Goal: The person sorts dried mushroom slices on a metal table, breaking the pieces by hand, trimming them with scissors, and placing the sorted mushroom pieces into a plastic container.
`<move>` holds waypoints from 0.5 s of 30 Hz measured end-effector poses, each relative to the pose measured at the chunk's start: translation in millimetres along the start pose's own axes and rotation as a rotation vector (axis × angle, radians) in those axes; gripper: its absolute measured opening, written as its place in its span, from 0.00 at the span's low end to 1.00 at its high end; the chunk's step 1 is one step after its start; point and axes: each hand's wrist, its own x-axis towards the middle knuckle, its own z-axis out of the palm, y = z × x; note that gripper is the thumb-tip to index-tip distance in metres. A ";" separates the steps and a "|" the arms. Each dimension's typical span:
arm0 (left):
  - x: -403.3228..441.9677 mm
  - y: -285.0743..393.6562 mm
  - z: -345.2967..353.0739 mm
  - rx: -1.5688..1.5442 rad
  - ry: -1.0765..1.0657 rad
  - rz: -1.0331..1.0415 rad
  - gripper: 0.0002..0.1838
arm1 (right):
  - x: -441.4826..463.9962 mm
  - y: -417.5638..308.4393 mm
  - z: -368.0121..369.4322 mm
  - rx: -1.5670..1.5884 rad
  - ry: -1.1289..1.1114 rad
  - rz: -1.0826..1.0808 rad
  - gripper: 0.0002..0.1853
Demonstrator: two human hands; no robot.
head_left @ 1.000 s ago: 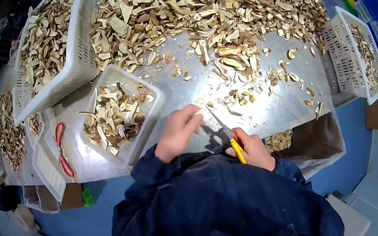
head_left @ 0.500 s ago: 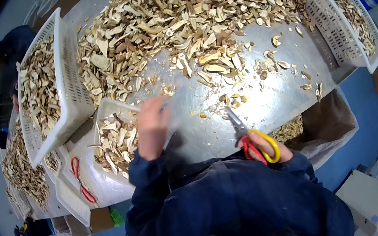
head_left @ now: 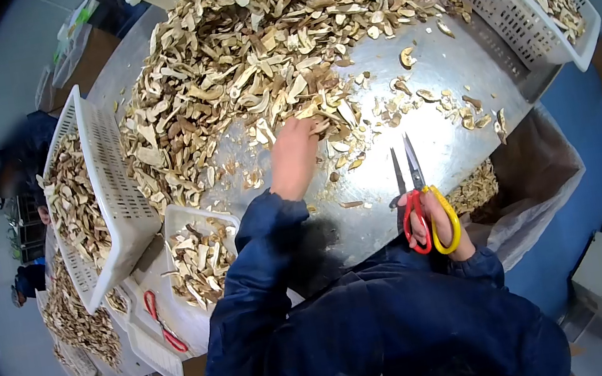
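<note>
My left hand [head_left: 295,156] reaches to the near edge of a large heap of dried mushroom slices [head_left: 244,64]. Its fingers are bent together over a few slices, and the fingertips are partly hidden. Lower right, my right hand [head_left: 435,224] grips a pair of scissors [head_left: 414,171] with one red and one yellow handle loop. Their blades point away from me over the metal table [head_left: 369,228]. Left of my left forearm stands a small white tray [head_left: 200,213] holding mushroom slices. Loose pieces [head_left: 452,105] lie scattered between the heap and the scissors.
White slotted baskets of slices stand at left [head_left: 95,188] and right [head_left: 515,8]. A lined box [head_left: 542,183] sits below the table's right edge. Red-handled scissors [head_left: 161,322] lie at left. Other people [head_left: 21,164] are at the far left.
My left hand has moved from above the small tray to the right and forward, onto the heap's edge. The scissors now point more straight ahead, still in my right hand. The whole view has shifted.
</note>
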 end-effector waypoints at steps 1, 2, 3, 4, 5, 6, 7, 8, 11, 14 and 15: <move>-3.4 1.9 -3.9 -0.084 0.001 -0.019 0.11 | 1.9 0.5 0.6 -0.018 -0.001 0.003 0.27; -6.6 1.7 -5.4 -0.211 -0.006 -0.060 0.12 | 4.0 0.5 1.5 -0.036 -0.002 0.006 0.27; -9.2 4.0 -10.8 -0.564 -0.096 -0.212 0.12 | 5.4 -1.4 3.9 -0.086 0.004 0.001 0.26; -11.5 8.1 -18.7 -0.917 -0.183 -0.370 0.13 | 6.4 -4.9 6.5 -0.140 0.009 -0.002 0.25; -15.1 10.7 -24.0 -1.270 -0.265 -0.531 0.14 | 7.3 -6.7 7.5 -0.197 0.012 -0.004 0.25; -19.8 11.5 -26.3 -1.480 -0.301 -0.524 0.14 | 8.8 -5.8 6.7 -0.189 -0.005 0.004 0.23; -23.0 14.6 -27.0 -1.568 -0.289 -0.541 0.13 | 9.8 -5.5 7.4 -0.234 -0.019 -0.001 0.22; -25.4 19.5 -26.9 -1.657 -0.277 -0.557 0.12 | 10.4 -5.7 9.0 -0.280 -0.032 -0.006 0.21; -27.8 36.3 -31.8 -1.750 -0.209 -0.650 0.09 | 6.5 -18.8 13.7 -0.551 -0.028 -0.040 0.19; -30.1 34.1 -28.3 -1.677 -0.188 -0.562 0.07 | 3.6 -25.8 20.1 -0.820 -0.020 -0.142 0.23; -31.4 29.8 -24.8 -1.638 -0.191 -0.500 0.06 | 3.3 -25.5 19.7 -0.872 -0.020 -0.125 0.24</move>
